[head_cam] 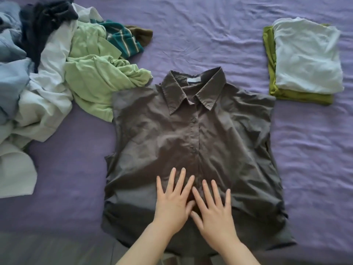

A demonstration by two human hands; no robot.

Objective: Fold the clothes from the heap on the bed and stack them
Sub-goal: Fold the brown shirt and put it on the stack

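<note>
Flat on the grey shirt [191, 134], left hand [172, 205] and right hand [214, 215], fingers spread straight, gripping nothing.

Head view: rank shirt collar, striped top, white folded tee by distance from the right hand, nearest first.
From the right hand:
1. Shirt collar, straight ahead, up the shirt.
2. White folded tee, far right, on the stack.
3. Striped top, far left, in the heap.

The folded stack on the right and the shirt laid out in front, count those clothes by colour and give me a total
White: 1, the folded white top, uppermost in the stack
Olive green: 1, the folded green garment under it
Grey-brown: 1, the collared shirt spread flat
Total: 3
</note>
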